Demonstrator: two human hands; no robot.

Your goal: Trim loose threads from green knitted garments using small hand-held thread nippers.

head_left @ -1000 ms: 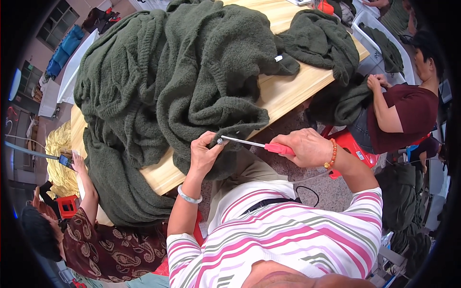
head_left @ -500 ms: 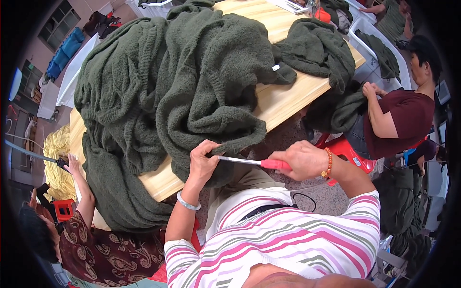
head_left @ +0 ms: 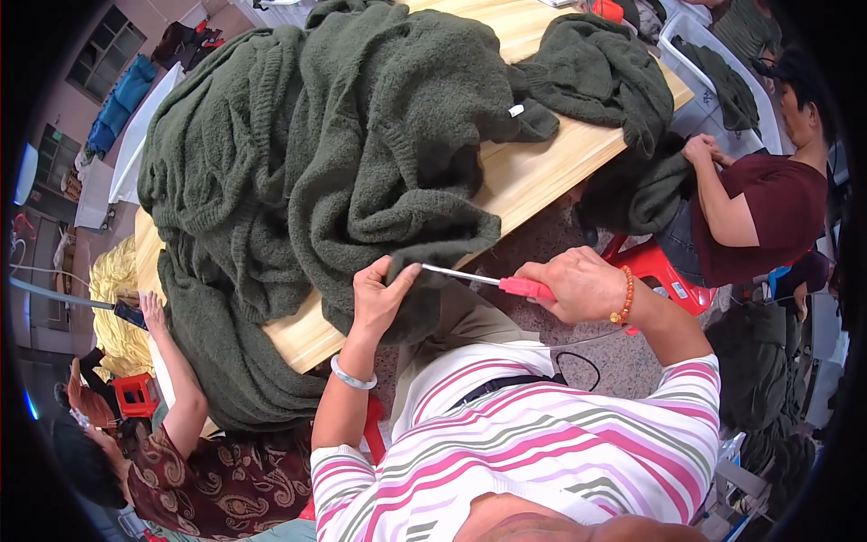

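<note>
Hanging over the table's near edge, the loose fold of a dark green knit garment (head_left: 452, 251) sits just in front of the seated person, and the left hand (head_left: 375, 296) pinches it between thumb and fingers. The right hand (head_left: 576, 285) wraps firmly round the red handle of a screwdriver-like tool (head_left: 526, 288), whose metal shaft points at the left thumb; from where I stand I can't tell what its tip touches. More dark green knitwear (head_left: 361, 117) heaps beyond the hands, burying much of the wooden table (head_left: 533, 181) and crowding the working spot. A smaller green bundle (head_left: 591, 77) lies toward the far right corner. A thin cable (head_left: 582, 345) runs near the lap. To the right, a co-worker in maroon (head_left: 768, 212) sits on a red plastic stool (head_left: 657, 271), near a white bin (head_left: 768, 122). To the left, another in paisley (head_left: 226, 483) reaches toward yellow fabric (head_left: 116, 266).
</note>
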